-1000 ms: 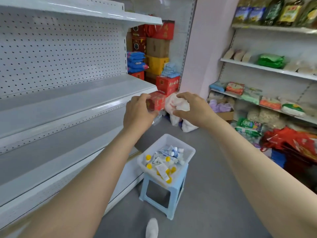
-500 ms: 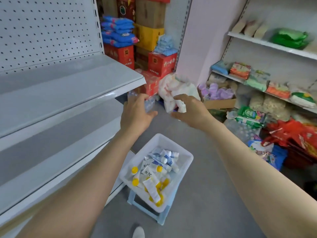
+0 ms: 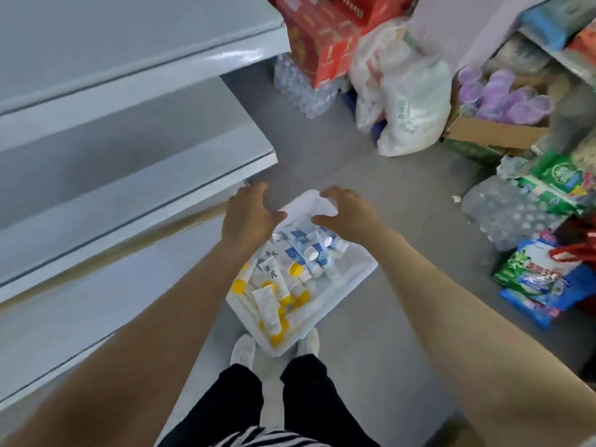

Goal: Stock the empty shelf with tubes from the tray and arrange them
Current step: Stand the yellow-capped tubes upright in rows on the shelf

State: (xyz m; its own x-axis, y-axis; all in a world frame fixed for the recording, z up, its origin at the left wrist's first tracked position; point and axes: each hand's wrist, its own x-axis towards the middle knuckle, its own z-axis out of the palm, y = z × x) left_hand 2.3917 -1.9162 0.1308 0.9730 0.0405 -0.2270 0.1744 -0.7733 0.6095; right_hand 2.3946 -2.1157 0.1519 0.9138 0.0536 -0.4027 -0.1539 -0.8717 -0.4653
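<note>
The tubes (image 3: pixel 290 269) are heaped in a white tray (image 3: pixel 354 279) low in the middle of the view: yellow-capped white ones toward 6 o'clock, blue-labelled white ones toward 12 o'clock. Dark characters are printed on 2 of the white tubes and a round logo on a blue one, but none can be read through the blur. The left hand (image 3: pixel 248 217) is held over the tray's 10 o'clock edge, fingers loosely curled with nothing in them. The right hand (image 3: pixel 348 211) is held over the 12 o'clock corner, just above the blue tubes, likewise loose and holding nothing. Bare grey shelves (image 3: pixel 129 175) are ranged toward 9 o'clock. Red cartons (image 3: pixel 316 37) with unreadable gold print are stacked at 12 o'clock.
</note>
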